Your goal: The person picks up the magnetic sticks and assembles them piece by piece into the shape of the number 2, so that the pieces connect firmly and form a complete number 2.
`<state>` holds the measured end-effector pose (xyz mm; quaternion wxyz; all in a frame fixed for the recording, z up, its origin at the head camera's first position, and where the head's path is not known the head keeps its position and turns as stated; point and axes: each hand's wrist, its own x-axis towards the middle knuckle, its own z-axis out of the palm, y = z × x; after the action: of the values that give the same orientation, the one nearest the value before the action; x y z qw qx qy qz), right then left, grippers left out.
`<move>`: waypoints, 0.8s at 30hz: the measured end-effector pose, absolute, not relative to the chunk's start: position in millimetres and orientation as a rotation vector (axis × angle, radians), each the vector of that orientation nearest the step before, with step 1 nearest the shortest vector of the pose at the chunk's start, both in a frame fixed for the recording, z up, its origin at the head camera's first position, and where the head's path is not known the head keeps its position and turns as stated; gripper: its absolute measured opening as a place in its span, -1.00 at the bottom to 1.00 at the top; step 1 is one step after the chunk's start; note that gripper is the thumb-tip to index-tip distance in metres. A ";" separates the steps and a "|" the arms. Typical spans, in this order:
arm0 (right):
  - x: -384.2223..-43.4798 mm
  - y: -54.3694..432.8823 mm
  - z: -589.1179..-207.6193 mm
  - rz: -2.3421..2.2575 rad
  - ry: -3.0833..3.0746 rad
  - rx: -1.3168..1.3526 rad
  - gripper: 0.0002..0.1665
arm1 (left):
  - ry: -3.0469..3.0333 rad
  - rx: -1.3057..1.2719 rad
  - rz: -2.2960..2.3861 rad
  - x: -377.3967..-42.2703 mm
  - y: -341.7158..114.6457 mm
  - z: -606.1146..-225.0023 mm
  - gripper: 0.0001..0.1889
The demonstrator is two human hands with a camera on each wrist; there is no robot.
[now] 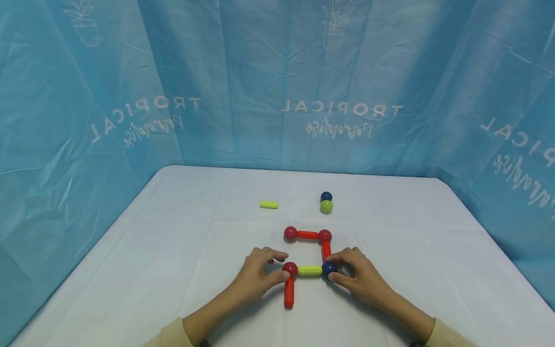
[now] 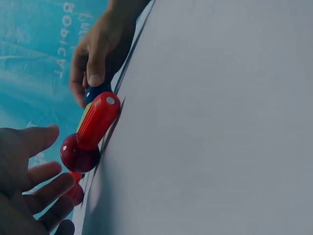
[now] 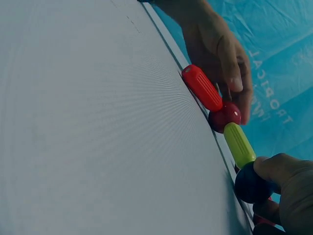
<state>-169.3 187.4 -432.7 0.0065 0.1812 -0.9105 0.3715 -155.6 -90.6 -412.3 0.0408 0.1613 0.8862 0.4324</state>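
Observation:
Sticks and balls on the table form a chain. A red ball (image 1: 290, 234), a red stick (image 1: 308, 235), another red ball (image 1: 324, 235) and a second red stick (image 1: 326, 250) lead down to a dark blue ball (image 1: 329, 269). From there a yellow-green stick (image 3: 239, 145) reaches a nearer red ball (image 2: 78, 153), with a red stick (image 2: 99, 120) pointing toward the person. My right hand (image 1: 353, 274) pinches the dark blue ball between thumb and fingers. Beside the nearer red ball, my left hand (image 1: 260, 272) has its fingers spread, with a gap showing in the left wrist view.
Farther back on the white table (image 1: 173, 241) lie a loose yellow-green stick (image 1: 269, 205), a green ball (image 1: 326, 206) and another dark blue ball (image 1: 326, 196) just behind it. A blue printed curtain (image 1: 256, 72) surrounds the table's back and sides.

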 end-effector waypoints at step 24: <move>-247.0 195.5 -409.9 0.974 -2.755 0.468 -0.52 | 2.753 0.488 1.288 -188.6 -77.9 -421.9 -0.69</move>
<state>-247.0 195.5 -409.9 0.0910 0.1575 -0.9271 0.3277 -188.6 -77.9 -421.9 0.0316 0.1585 0.8938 0.4183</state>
